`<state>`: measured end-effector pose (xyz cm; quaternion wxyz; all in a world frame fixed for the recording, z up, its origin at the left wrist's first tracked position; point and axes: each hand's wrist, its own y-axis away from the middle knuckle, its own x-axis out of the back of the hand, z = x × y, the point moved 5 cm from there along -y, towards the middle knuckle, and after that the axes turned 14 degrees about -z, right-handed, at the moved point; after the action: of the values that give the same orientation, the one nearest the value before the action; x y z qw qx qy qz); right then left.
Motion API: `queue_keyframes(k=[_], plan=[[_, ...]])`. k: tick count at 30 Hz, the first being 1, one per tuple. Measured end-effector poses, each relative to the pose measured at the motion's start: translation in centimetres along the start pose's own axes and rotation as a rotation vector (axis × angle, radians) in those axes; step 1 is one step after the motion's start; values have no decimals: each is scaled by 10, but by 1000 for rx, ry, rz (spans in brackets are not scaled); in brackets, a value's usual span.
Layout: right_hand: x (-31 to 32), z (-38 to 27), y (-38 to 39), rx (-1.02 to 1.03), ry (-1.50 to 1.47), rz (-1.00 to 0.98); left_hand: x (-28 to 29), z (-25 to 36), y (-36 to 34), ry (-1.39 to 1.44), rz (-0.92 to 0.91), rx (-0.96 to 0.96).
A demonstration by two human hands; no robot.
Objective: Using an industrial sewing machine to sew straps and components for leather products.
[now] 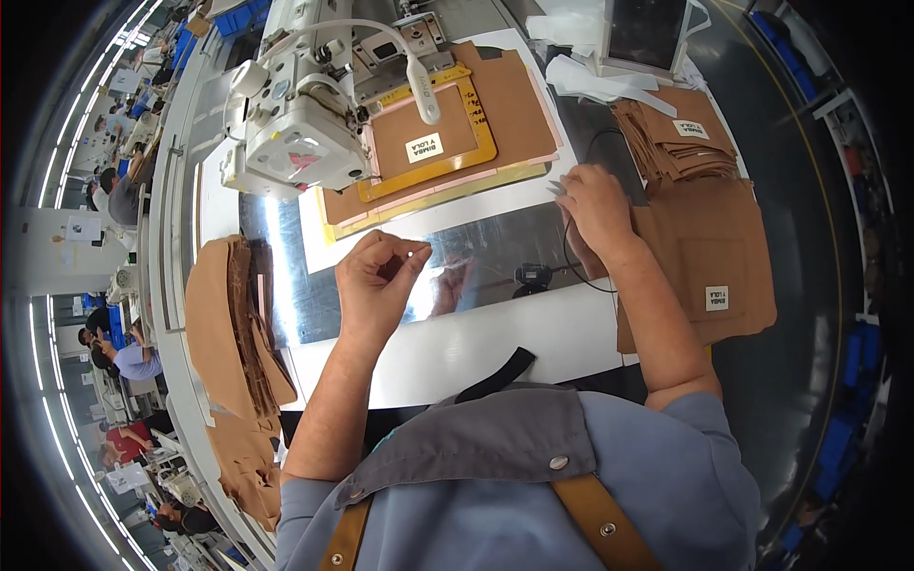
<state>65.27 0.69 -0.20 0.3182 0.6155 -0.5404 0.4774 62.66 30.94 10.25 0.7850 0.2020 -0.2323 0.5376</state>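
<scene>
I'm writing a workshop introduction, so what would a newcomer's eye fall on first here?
Probably the bright yellow frame at the upper middle, lying over brown material beside the white sewing machine. Next, near the centre, the left hand, its fingertips pinched above the shiny metal plate, and the right hand, near the brown stack at the upper right.

One white sewing-machine head (300, 133). One flat yellow rectangular frame (486, 152). Three small square white labels (717, 298). Two bare hands (371, 290). Two mustard-brown straps (609, 523). Flat brown pieces (747, 247) overlap; count unclear.
</scene>
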Motion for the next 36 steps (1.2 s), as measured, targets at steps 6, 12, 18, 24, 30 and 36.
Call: queue_keyframes(k=[6,12,18,24,30,36], plan=[[5,-6,-2,99,190,-74,5,-2,1,100,-1,21],[-12,-7,17,207,291,-42,-32,1,13,0,-94,-26],[29,-19,8,-121,-532,-189,-21,-6,4,-86,-37,-47],[76,-91,14,103,-447,-84,-4,20,-14,-256,-28,-36],[94,-118,3,252,-296,7,7,35,-28,-309,41,-152],[94,-121,-9,218,-329,-29,24,49,-32,-240,51,-197]])
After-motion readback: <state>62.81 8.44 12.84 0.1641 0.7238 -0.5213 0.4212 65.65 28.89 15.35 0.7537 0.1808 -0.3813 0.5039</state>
